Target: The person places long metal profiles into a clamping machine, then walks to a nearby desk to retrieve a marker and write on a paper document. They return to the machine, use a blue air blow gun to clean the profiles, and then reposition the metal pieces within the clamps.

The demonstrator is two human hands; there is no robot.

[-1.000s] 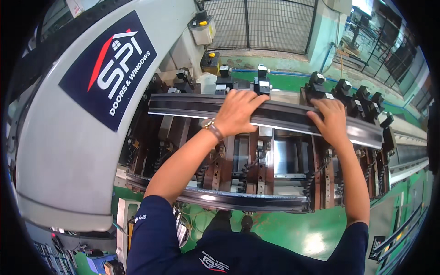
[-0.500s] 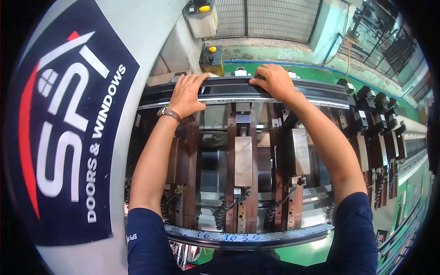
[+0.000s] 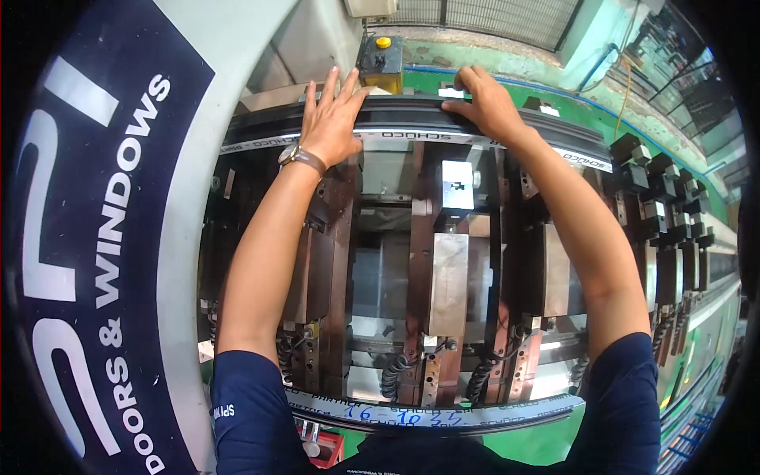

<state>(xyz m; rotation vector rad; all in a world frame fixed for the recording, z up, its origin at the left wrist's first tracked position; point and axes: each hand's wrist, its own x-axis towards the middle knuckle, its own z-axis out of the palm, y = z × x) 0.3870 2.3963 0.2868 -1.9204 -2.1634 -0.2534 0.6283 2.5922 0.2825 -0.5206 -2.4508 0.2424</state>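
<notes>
A long black window-frame profile [image 3: 408, 116], with printed white film along its near edge, lies across the far side of the machine bed. My left hand [image 3: 328, 119] rests on its left part, fingers spread and pointing past the far edge; a wristwatch [image 3: 301, 158] is on that wrist. Farther right, my right hand [image 3: 489, 107] grips the same profile, fingers bent over the far edge and thumb on top. A metal clamp block [image 3: 457, 186] stands just below the profile, between my forearms. Nearest my body lies a second profile [image 3: 475, 416] with blue handwriting on its film.
Brown rails and grey clamp blocks [image 3: 449, 285] fill the machine bed. More black clamps [image 3: 657, 190] stand at the right. A white machine panel [image 3: 186, 237] with a dark sign walls off the left. Behind are a yellow-capped container [image 3: 382, 63] and a mesh fence [image 3: 491, 20].
My left hand's fingers have spread wider and lifted outward. The right hand remains on the far profile. A clamp block's bright face now shows below the profile, and the view has shifted.
</notes>
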